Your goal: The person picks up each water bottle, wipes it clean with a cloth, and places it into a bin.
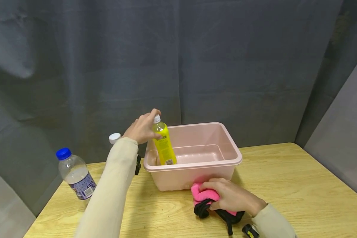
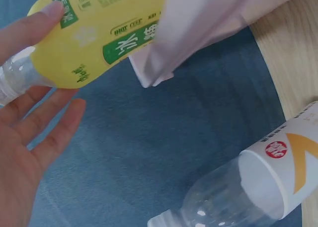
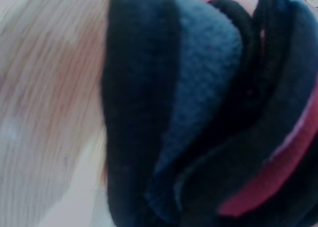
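A yellow-labelled plastic bottle (image 1: pixel 165 148) with a white cap leans inside the left end of a pink plastic basin (image 1: pixel 193 167). My left hand (image 1: pixel 143 128) holds it around the neck and shoulder; in the left wrist view the thumb lies on the bottle's label (image 2: pixel 99 33) and the other fingers pass behind. At the front of the basin, my right hand (image 1: pixel 233 195) grips a bunched pink and black cloth (image 1: pixel 206 198) low over the table. Dark folds of the cloth (image 3: pixel 208 117) fill most of the right wrist view and hide the fingers.
A clear bottle with a blue cap (image 1: pixel 77 177) stands on the left of the wooden table (image 1: pixel 285 185). Behind my left forearm is a white-capped bottle (image 1: pixel 114 137), whose white and orange label (image 2: pixel 285 162) shows in the left wrist view. A grey curtain (image 1: pixel 241 66) hangs behind.
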Demonstrator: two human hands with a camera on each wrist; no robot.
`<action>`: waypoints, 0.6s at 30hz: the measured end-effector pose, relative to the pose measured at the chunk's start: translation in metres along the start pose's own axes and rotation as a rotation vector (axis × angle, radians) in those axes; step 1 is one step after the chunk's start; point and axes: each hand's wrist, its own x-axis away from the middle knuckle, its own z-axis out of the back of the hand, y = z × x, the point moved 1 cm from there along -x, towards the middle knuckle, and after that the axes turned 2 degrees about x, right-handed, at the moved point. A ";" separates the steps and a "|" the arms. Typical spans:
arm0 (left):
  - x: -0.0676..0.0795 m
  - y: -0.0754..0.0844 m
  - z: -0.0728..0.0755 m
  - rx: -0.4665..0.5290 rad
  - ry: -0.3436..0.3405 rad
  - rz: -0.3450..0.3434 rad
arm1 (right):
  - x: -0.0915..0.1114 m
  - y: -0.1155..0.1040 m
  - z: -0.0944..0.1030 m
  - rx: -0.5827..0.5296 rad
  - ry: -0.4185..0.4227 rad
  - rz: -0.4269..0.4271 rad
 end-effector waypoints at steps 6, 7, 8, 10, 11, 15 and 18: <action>-0.002 -0.006 -0.012 -0.016 -0.044 0.041 | 0.001 0.000 -0.002 0.003 0.003 0.013; -0.002 -0.006 -0.014 -0.018 -0.051 0.042 | 0.002 0.000 -0.003 0.004 0.002 0.012; -0.003 -0.007 -0.016 -0.018 -0.057 0.044 | 0.003 0.000 -0.003 0.003 0.000 0.010; -0.004 -0.007 -0.018 -0.024 -0.064 0.049 | 0.003 0.000 -0.003 0.005 -0.002 0.010; -0.004 -0.007 -0.019 -0.028 -0.065 0.052 | 0.004 0.000 -0.003 0.005 -0.002 0.011; -0.005 -0.007 -0.020 -0.038 -0.072 0.050 | 0.003 0.000 -0.003 0.004 0.000 0.007; -0.003 -0.007 -0.021 -0.035 -0.094 0.058 | 0.003 -0.001 -0.004 0.000 -0.003 0.009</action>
